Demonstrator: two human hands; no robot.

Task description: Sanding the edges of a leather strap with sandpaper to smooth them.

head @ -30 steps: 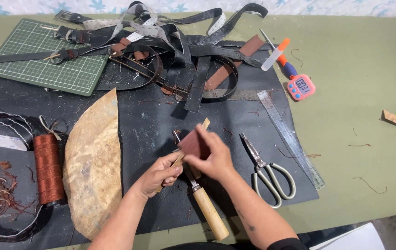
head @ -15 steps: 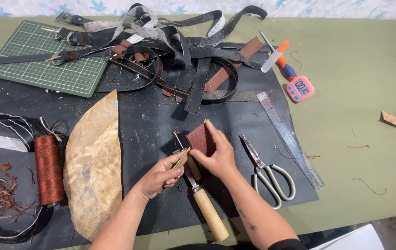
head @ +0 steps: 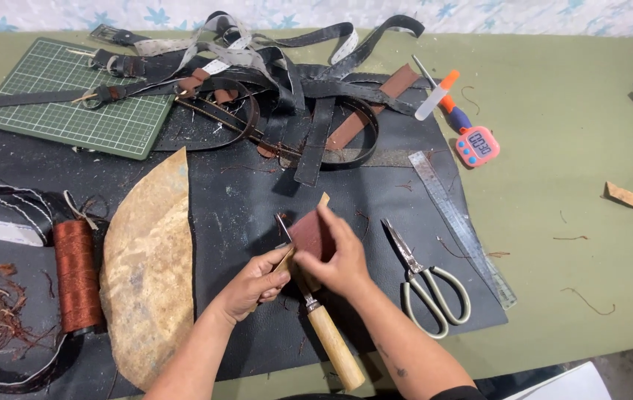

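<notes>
Green tabletop under a black leather sheet (head: 376,222), near whose front edge my right hand (head: 339,259) presses a small brown leather piece (head: 310,235) flat while my left hand (head: 253,285) pinches its edge, the wooden-handled knife (head: 324,326) lying beneath; trimming seems underway, needing steady hold.

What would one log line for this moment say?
left hand: pinching leather piece | right hand: pressing on it | wooden-handled tool: lying beneath hands | scissors: right of hands | surface: black leather sheet

A small reddish-brown leather piece (head: 312,234) lies flat on the black leather sheet, its tan edge strip angled up-right
</notes>
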